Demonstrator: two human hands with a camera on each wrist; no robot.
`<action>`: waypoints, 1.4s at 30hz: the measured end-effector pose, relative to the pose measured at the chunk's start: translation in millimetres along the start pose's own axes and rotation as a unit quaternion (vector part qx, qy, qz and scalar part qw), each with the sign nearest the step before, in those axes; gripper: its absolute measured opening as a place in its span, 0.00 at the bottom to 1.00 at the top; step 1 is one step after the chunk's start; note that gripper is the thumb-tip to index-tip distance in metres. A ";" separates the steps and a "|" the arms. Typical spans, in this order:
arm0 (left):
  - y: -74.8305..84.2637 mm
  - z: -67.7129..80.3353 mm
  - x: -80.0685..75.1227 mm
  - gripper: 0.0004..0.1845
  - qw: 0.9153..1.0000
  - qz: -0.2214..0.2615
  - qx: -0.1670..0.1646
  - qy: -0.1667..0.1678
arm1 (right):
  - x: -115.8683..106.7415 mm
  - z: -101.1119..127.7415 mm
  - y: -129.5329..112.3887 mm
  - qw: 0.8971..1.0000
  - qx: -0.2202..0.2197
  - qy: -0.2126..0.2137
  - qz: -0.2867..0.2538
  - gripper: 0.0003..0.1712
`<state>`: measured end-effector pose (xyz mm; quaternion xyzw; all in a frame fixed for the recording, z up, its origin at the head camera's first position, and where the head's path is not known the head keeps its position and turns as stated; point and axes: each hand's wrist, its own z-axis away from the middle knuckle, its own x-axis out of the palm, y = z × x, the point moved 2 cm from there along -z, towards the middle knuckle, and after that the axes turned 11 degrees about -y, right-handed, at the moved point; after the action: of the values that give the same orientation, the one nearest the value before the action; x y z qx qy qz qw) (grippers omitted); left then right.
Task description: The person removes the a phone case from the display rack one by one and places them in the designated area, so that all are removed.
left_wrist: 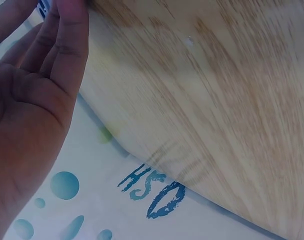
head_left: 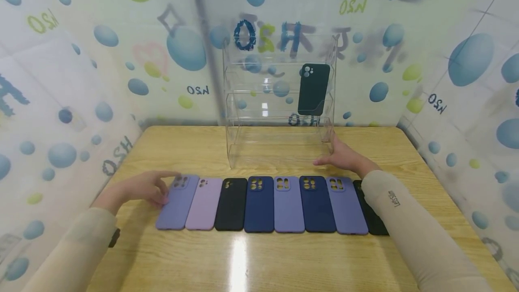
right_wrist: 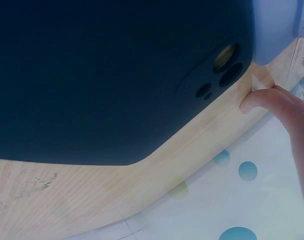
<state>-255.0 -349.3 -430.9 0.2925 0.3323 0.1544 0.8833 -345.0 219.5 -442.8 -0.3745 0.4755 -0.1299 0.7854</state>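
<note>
A light wooden table (head_left: 284,256) with a glossy grained top is seen, closed in by white sheeting printed with blue and green bubbles. At the table's far edge stands a clear acrylic tiered display rack (head_left: 279,102); one dark green matte phone case (head_left: 313,88) is already propped upright on the rack's right side, its other tiers being bare. In front of the rack, eight soft rounded-corner silicone phone cases are laid side by side in a row, so most of the stocking is judged left. The leftmost lavender silicone case (head_left: 178,202) of the row is touched at its top by the left hand (head_left: 147,187), fingers loosely extended, nothing grasped. The right hand (head_left: 344,157) is rested flat and released against the rack's lower right corner, nothing held. The rightmost black case (head_left: 371,220) is partly covered by the right beige sleeve (head_left: 405,220).
</note>
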 end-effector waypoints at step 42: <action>235.9 -30.5 -51.0 0.30 0.962 -0.129 0.223 0.091 | 1.2 3.3 -5.4 1.000 -0.005 -0.001 -0.014 0.75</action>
<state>-331.5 -176.2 -278.0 0.4218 0.4718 -0.0127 0.7742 -340.8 216.7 -438.9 -0.3854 0.4702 -0.1385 0.7818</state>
